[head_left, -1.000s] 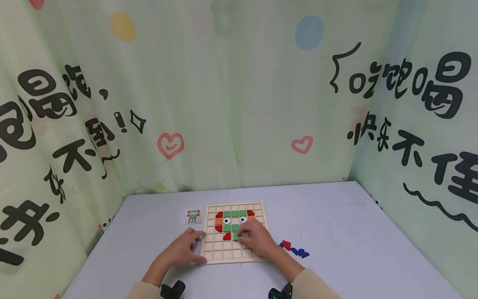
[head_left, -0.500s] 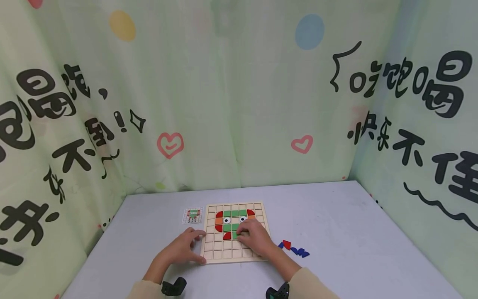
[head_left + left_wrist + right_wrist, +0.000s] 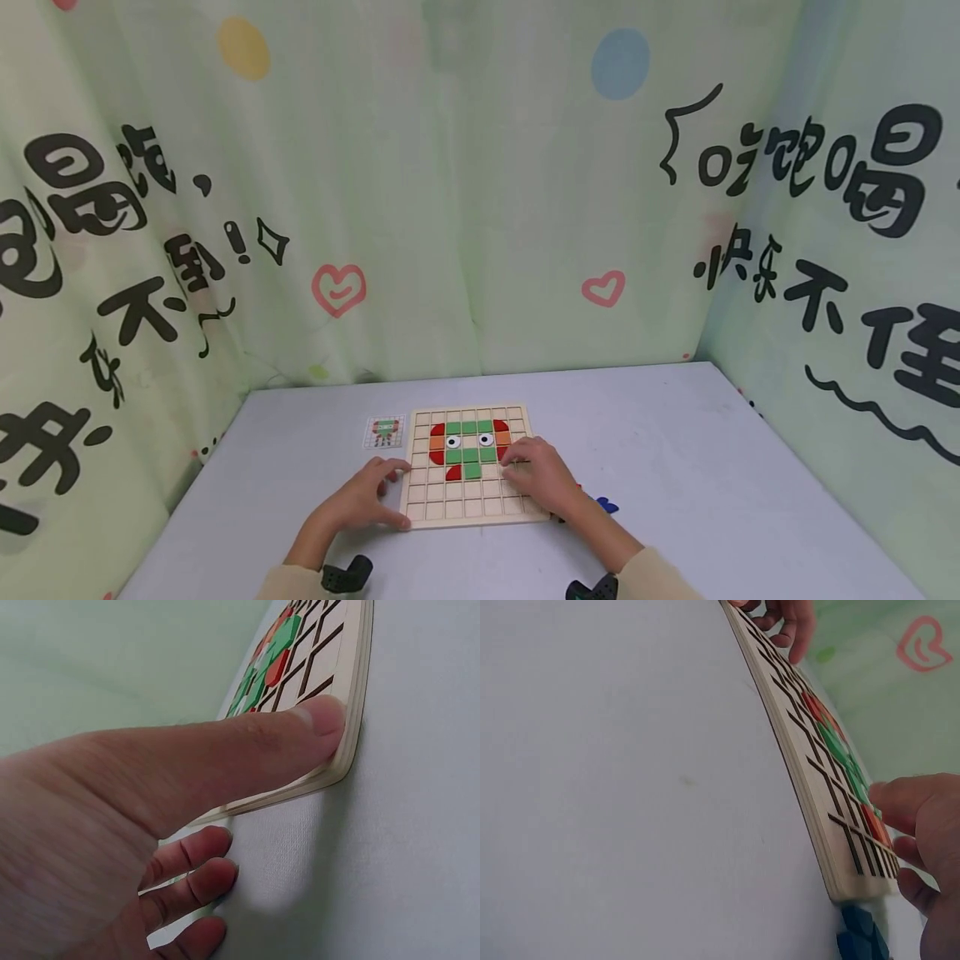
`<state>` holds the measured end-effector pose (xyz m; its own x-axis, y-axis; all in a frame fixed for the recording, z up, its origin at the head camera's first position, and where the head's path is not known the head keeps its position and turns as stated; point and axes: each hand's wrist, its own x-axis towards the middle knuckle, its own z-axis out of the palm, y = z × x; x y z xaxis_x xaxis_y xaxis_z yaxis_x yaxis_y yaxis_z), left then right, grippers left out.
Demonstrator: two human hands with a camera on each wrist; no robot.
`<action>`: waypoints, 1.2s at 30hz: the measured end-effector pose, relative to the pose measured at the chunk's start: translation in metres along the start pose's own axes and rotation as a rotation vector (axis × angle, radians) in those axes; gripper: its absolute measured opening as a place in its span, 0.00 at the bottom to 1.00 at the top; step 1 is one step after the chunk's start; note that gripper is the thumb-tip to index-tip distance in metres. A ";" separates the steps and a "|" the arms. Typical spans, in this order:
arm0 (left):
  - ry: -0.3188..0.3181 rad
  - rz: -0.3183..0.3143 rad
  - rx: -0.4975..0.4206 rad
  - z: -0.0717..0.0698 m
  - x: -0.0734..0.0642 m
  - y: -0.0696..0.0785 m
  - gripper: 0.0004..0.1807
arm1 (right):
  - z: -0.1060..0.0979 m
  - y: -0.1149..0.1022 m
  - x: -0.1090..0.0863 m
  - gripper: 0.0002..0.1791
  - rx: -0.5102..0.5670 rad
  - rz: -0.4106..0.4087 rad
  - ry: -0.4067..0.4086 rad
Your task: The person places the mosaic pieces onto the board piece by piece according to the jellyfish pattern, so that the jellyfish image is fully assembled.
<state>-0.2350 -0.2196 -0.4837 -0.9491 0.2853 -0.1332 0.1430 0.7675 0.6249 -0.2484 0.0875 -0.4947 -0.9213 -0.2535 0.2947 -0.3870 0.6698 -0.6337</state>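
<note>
A wooden grid board (image 3: 465, 510) lies on the table with a face of red, green and orange pieces and two white eye tiles (image 3: 453, 442). Below the face sit a red rounded piece (image 3: 453, 473) and, to its right, a green square (image 3: 472, 472). My left hand (image 3: 367, 497) rests at the board's left edge; in the left wrist view the thumb (image 3: 322, 716) presses on the corner while the other fingers stay loose. Over the board's right side hovers my right hand (image 3: 546, 477), its fingers loosely bent and apart with nothing between them.
A small picture card (image 3: 385, 432) of a robot-like figure lies left of the board. Blue pieces (image 3: 859, 934) lie off its right corner, partly hidden by my right arm in the head view. A printed curtain (image 3: 450, 208) surrounds the table (image 3: 637, 433).
My right hand has let go of the green square, which now lies beside the red rounded piece, and has moved right. My left hand stays at the board's edge.
</note>
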 end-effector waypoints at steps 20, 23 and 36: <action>-0.007 0.045 -0.048 0.002 0.001 -0.006 0.43 | -0.063 0.056 -0.045 0.07 -0.107 0.093 0.001; -0.007 0.050 -0.056 0.001 0.000 -0.006 0.43 | -0.067 0.060 -0.049 0.08 -0.105 0.097 -0.015; -0.004 0.037 -0.055 0.001 0.001 -0.006 0.42 | -0.067 0.064 -0.052 0.11 -0.064 0.059 -0.052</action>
<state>-0.2360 -0.2234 -0.4885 -0.9423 0.3155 -0.1119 0.1625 0.7234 0.6711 -0.2226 0.1903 -0.5025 -0.9437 -0.2470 0.2199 -0.3305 0.7274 -0.6014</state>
